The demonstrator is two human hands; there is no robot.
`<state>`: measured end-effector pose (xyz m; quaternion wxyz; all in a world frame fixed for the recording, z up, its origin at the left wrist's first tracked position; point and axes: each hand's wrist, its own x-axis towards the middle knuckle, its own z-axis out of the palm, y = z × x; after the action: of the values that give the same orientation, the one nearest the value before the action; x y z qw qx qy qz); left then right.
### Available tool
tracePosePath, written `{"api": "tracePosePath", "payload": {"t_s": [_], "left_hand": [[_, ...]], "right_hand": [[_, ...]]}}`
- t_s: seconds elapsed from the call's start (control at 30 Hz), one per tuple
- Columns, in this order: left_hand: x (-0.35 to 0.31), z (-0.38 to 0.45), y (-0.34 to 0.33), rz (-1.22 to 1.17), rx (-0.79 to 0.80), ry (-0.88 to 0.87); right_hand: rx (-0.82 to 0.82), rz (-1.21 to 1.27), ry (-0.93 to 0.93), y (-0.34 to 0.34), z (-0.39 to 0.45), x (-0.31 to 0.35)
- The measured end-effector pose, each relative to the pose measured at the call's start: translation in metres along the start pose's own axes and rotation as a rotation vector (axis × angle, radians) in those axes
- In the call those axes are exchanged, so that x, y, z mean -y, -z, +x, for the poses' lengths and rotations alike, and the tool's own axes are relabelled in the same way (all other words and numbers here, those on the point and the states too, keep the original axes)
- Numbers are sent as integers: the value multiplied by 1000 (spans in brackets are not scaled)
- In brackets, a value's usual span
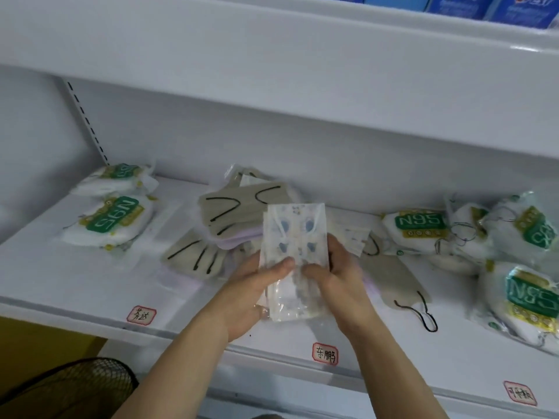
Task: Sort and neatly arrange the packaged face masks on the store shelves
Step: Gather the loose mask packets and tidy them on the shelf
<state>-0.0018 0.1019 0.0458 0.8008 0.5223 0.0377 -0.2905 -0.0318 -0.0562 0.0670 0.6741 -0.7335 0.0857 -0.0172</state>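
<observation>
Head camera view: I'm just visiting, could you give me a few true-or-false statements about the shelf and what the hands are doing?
1. Both the left hand and the right hand hold one clear mask packet. True.
2. The held packet contains plain black masks. False: it shows white masks with a blue print.
3. Green-labelled N95 packs lie on the left of the shelf, with more N95 packs on the right. True.
4. The beige masks have white ear loops. False: their loops are black.
5. The shelf edge has no labels. False: handwritten tags are stuck along it.
</observation>
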Motion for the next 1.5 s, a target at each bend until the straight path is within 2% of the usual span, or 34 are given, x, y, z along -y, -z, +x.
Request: {"api": "tracePosePath", "payload": {"t_s": [0.07, 0.1, 0.17, 0.2, 0.27, 0.33, 0.43, 0.5, 0.6, 0.67, 0.73, 0.87, 0.9, 0.93, 1.03, 1.1, 1.2, 1.27, 1.3, 1.4, 1.43, 1.5], "left_hand": [[1, 4, 4, 78, -107, -67], [0, 6, 9, 74, -141, -80], [-5, 8, 18, 46, -165, -89], [-7, 9, 23, 43, -177, -96], [-9, 10, 30, 71, -201, -113], [-10, 10, 35, 117, -205, -120], [-13, 11, 45, 88, -185, -72], [-15, 13, 51, 40, -167, -21], [-14, 16, 58, 6, -141, -11], [-11, 16, 60, -22, -149, -16], [-10, 17, 62, -30, -159, -7], [-11, 19, 62, -42, -176, 19], [-11, 18, 61, -47, -176, 21], [-12, 18, 61, -52, -180, 21], [-12, 17, 58, -101, -192, 7], [-17, 11, 53, -186, -127, -19], [-25, 3, 48, -170, -71, -114], [-28, 4, 56, -68, -183, -260], [-31, 4, 64, -43, -279, -302], [-41, 3, 96, -155, -489, -306], [-45, 1, 107, -217, -535, -300], [-49, -4, 124, -289, -590, -295]], "right_hand": [[8, -62, 37, -2, 13, 1], [-72, -135, 60, 6, 27, -1], [-312, -513, 98, 38, 64, -7], [-334, -740, 77, 54, 80, -11], [-239, -1061, -87, 74, 103, -23], [-225, -1171, -169, 80, 114, -37], [-417, -1069, -85, 79, 116, -45], [-533, -899, -10, 78, 106, -35], [-712, -373, 117, 69, 78, -14], [-753, -110, 145, 57, 59, -11], [-764, 23, 138, 43, 44, -23], [-1086, 166, 242, 31, 26, -35], [-1102, 185, 264, 32, 24, -33], [-1064, 223, 268, 32, 22, -29], [-791, 412, 171, 12, 14, -17], [-608, 422, 85, -18, 9, -12], [-375, 148, 72, -66, 5, -15], [-226, -62, 133, -88, 8, -16], [-213, -122, 160, -93, 14, -14], [-353, -409, 262, -88, 56, 0], [-338, -593, 271, -83, 75, 4], [-177, -924, 146, -84, 104, 10]]}}
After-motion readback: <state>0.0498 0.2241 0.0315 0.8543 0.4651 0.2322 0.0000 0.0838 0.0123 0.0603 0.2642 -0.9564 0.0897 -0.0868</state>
